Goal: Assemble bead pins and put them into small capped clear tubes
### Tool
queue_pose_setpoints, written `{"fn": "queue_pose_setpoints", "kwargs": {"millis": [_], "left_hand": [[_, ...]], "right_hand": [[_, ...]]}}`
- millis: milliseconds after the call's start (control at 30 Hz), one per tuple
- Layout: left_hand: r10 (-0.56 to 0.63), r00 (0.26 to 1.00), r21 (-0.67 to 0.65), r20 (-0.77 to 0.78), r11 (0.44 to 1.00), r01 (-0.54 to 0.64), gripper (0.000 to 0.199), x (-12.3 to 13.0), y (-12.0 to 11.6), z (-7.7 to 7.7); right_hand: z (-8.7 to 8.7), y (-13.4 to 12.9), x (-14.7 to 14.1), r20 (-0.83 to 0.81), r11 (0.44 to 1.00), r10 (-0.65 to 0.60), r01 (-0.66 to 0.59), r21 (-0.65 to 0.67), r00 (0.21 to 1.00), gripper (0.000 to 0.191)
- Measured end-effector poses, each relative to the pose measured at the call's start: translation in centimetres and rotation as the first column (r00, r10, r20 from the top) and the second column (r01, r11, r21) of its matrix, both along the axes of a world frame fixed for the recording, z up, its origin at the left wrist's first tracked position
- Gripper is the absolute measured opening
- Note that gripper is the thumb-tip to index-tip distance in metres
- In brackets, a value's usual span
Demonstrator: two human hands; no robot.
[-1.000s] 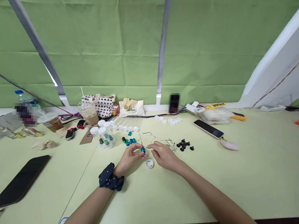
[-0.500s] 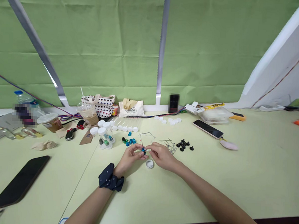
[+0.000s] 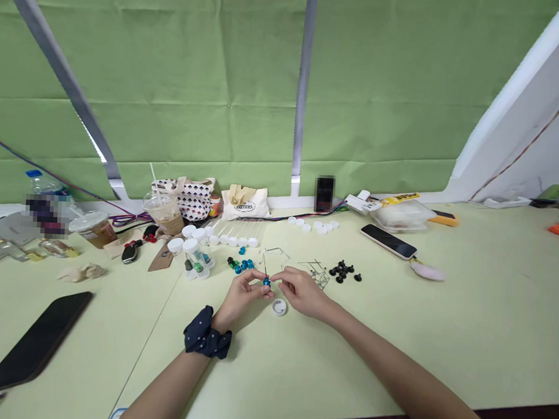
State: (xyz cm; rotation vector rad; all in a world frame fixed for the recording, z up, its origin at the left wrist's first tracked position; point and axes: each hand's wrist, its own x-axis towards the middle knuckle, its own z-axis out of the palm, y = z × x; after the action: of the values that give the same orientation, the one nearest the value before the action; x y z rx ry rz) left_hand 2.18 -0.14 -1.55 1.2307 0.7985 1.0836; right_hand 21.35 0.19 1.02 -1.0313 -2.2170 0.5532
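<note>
Between the thumb and fingers of my left hand (image 3: 243,293) is a small shiny blue piece (image 3: 267,282), with a thin dark rod standing up from it. My right hand (image 3: 302,291) is closed in a pinch just beside the rod; whatever its fingertips hold is too small to make out. Below the fingers a small white cap (image 3: 279,307) lies on the table with its hollow side up and tiny bits inside. Loose blue pieces (image 3: 244,266) rest beyond my left hand. Thin bent metal wires (image 3: 320,274) and several black knob-like pieces (image 3: 342,272) lie beyond my right hand.
Clear tubes with white caps (image 3: 197,248) stand at the left, and more tubes lie behind. Loose white caps (image 3: 323,229), a phone (image 3: 389,241) and a plastic box (image 3: 403,215) are farther back. Drink cups (image 3: 164,215) and a large black phone (image 3: 38,340) are on the left.
My right fingertips have shifted slightly at the rod, and the pale sliver between them and the blue piece shows less. The left hand keeps its hold, nearly still.
</note>
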Motion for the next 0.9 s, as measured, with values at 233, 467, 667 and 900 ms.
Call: {"fn": "queue_pose_setpoints", "kwargs": {"millis": [233, 467, 667, 900], "left_hand": [[-0.006, 1.0, 0.032, -0.019, 0.999, 0.006, 0.027, -0.01, 0.06, -0.07], [0.079, 0.996, 0.028, -0.044, 0.997, -0.078, 0.028, -0.12, 0.34, -0.5], [0.073, 0.997, -0.024, -0.033, 0.997, -0.074, 0.03, 0.22, 0.06, 0.07], [0.058, 0.998, -0.06, 0.009, 0.997, -0.057, 0.029, 0.53, -0.07, 0.47]], "right_hand": [[-0.11, 0.14, 0.02, -0.013, 1.0, 0.015, -0.015, -0.026, 1.0, 0.031], [-0.22, 0.21, 0.14, -0.022, 1.0, 0.011, -0.011, -0.029, 1.0, 0.03], [0.01, -0.04, -0.05, -0.027, 0.999, 0.02, -0.02, -0.031, 0.999, 0.029], [-0.06, 0.09, -0.02, -0.011, 1.0, -0.012, 0.012, -0.002, 1.0, 0.031]]}}
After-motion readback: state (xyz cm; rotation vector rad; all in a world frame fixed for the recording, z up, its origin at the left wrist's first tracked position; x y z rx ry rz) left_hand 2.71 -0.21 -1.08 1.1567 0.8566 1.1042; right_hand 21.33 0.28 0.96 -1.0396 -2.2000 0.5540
